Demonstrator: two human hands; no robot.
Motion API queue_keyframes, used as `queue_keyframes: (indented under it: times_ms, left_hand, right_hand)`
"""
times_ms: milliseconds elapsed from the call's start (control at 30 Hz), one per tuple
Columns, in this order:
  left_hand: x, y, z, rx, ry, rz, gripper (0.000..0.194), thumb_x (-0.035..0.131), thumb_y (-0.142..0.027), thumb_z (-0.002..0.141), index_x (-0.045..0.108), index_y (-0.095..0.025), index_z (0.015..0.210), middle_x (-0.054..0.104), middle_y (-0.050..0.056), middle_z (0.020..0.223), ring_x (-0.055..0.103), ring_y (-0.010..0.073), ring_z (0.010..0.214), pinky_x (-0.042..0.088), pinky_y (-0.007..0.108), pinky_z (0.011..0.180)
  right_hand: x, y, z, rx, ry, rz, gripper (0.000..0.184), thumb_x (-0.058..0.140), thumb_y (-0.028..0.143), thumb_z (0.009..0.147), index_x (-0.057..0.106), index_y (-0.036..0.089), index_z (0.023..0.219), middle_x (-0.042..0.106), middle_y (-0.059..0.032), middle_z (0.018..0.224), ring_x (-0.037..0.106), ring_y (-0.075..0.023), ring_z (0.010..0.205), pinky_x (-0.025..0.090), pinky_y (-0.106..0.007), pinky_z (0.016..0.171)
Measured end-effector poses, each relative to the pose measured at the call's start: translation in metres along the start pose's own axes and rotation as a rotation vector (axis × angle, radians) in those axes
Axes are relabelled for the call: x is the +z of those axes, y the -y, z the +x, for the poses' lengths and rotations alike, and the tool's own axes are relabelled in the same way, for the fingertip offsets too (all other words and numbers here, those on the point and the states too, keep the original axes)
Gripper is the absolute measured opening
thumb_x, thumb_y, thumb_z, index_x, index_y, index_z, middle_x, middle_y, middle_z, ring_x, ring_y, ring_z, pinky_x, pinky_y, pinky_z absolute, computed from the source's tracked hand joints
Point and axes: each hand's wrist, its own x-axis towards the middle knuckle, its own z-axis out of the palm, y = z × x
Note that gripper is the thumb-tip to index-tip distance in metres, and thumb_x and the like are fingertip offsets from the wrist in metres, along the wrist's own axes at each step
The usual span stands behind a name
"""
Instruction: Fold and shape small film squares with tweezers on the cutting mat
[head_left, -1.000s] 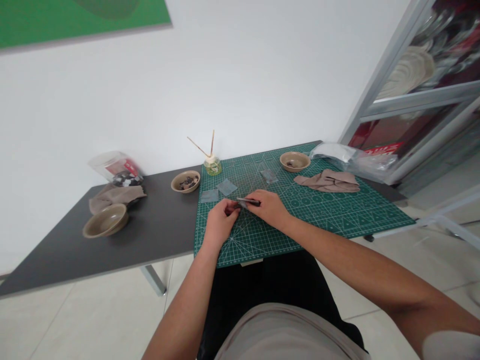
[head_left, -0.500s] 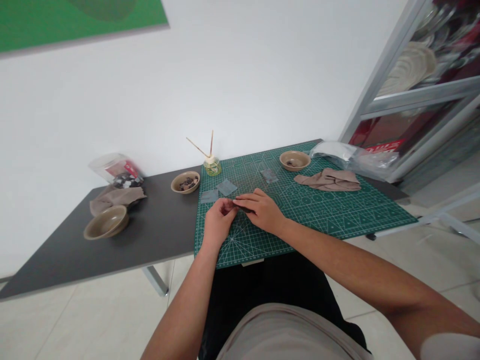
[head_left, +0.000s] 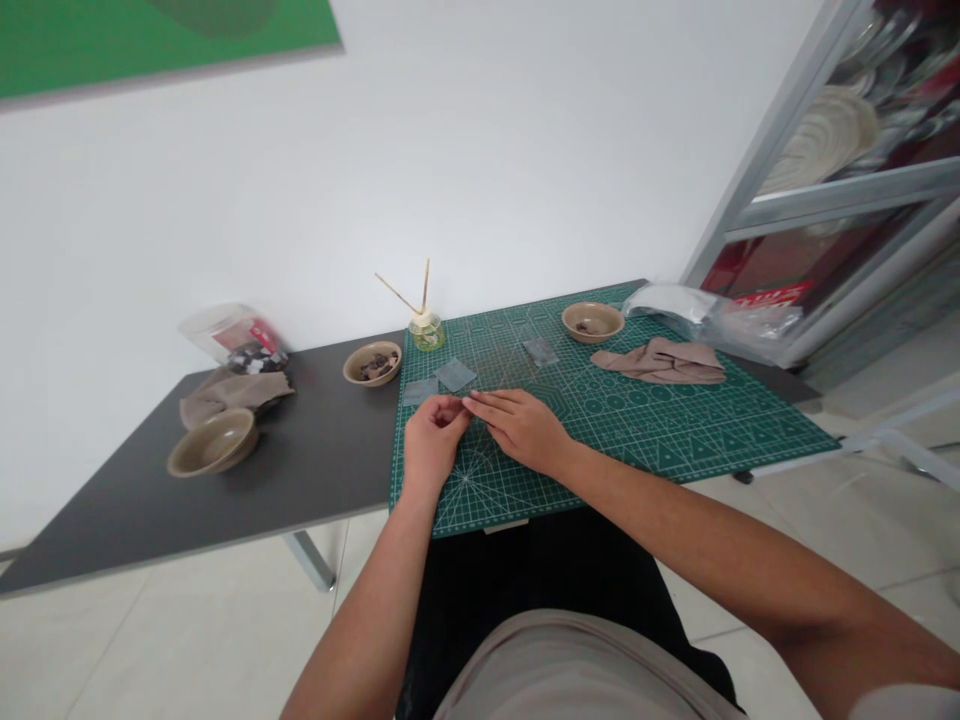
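Note:
My left hand (head_left: 435,440) is closed, its thumb and fingers pinched over the green cutting mat (head_left: 637,430). My right hand (head_left: 523,428) meets it from the right, fingers pressed together and tips touching the left fingertips. Whatever lies between them is hidden by the fingers. Just beyond the hands are two small clear plastic bags, the flat bag (head_left: 455,375) and the bag (head_left: 421,391) beside it. Another small bag (head_left: 539,351), with dark bits in it, lies farther right on the mat.
A bowl of dark and pinkish pieces (head_left: 373,364) stands left of the mat, near a reed diffuser (head_left: 427,330). Another bowl (head_left: 592,322) and a brown cloth (head_left: 664,361) are on the right. At far left are a tilted bowl (head_left: 213,444), a cloth (head_left: 232,395) and a plastic jar (head_left: 232,335).
A dark piece that showed under my right fingers is now hidden. My right hand has flattened and its fingers have come together; my left hand has shifted slightly left.

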Motion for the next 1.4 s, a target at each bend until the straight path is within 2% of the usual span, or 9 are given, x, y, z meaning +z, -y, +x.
queue_keyframes:
  times_ms: [400,667,833,1033,1233,1400]
  left_hand:
    - [-0.0003,-0.0068,-0.0034,-0.008,0.035,0.133,0.012,0.065,-0.030,0.075,0.065,-0.018,0.075,0.063,-0.004,0.060,0.056,0.0108,0.057,0.043,0.022,0.057]
    - [-0.0013,-0.0048,-0.0052,-0.019,0.021,0.114,0.015,0.068,-0.033,0.075,0.067,-0.017,0.077,0.067,-0.002,0.065,0.058,0.0117,0.059,0.044,0.022,0.059]
    - [-0.0012,-0.0035,-0.0057,-0.040,0.013,0.094,0.018,0.070,-0.035,0.074,0.069,-0.017,0.079,0.067,-0.001,0.065,0.058,0.0122,0.058,0.043,0.023,0.058]
    - [-0.0016,-0.0034,-0.0057,-0.002,-0.009,0.139,0.013,0.067,-0.031,0.075,0.065,-0.018,0.072,0.063,-0.004,0.060,0.055,0.0103,0.056,0.041,0.022,0.057]
    - [-0.0017,-0.0025,-0.0073,-0.015,0.011,0.088,0.016,0.070,-0.032,0.074,0.068,-0.018,0.082,0.070,-0.001,0.071,0.063,0.0130,0.064,0.047,0.024,0.063]
    - [-0.0010,-0.0048,-0.0068,0.018,0.018,0.165,0.011,0.066,-0.028,0.075,0.062,-0.019,0.070,0.063,-0.004,0.061,0.056,0.0108,0.057,0.044,0.022,0.059]
  right_hand:
    - [0.0067,0.0036,-0.0001,-0.030,0.033,-0.059,0.046,0.048,0.013,0.094,0.053,0.016,0.140,0.056,-0.0119,0.141,0.054,-0.0244,0.131,0.049,-0.044,0.106]
    - [0.0076,0.0053,-0.0012,-0.037,0.025,-0.113,0.043,0.044,0.011,0.095,0.055,0.010,0.136,0.057,-0.0151,0.139,0.057,-0.0225,0.127,0.052,-0.039,0.104]
    - [0.0071,0.0064,-0.0007,0.040,0.021,-0.104,0.045,0.046,0.010,0.093,0.055,0.012,0.137,0.058,-0.0148,0.138,0.061,-0.0229,0.122,0.056,-0.037,0.098]
    - [0.0040,0.0082,-0.0011,-0.028,0.060,-0.095,0.044,0.045,0.011,0.095,0.054,0.015,0.138,0.054,-0.0129,0.143,0.059,-0.0227,0.125,0.055,-0.037,0.099]
    - [0.0046,0.0076,-0.0018,0.082,0.053,-0.104,0.044,0.045,0.015,0.096,0.052,0.013,0.139,0.057,-0.0130,0.139,0.066,-0.0228,0.114,0.059,-0.036,0.090]
    - [0.0037,0.0081,-0.0013,-0.066,0.037,-0.105,0.042,0.041,0.012,0.096,0.056,0.009,0.135,0.056,-0.0144,0.140,0.058,-0.0222,0.127,0.052,-0.036,0.103]
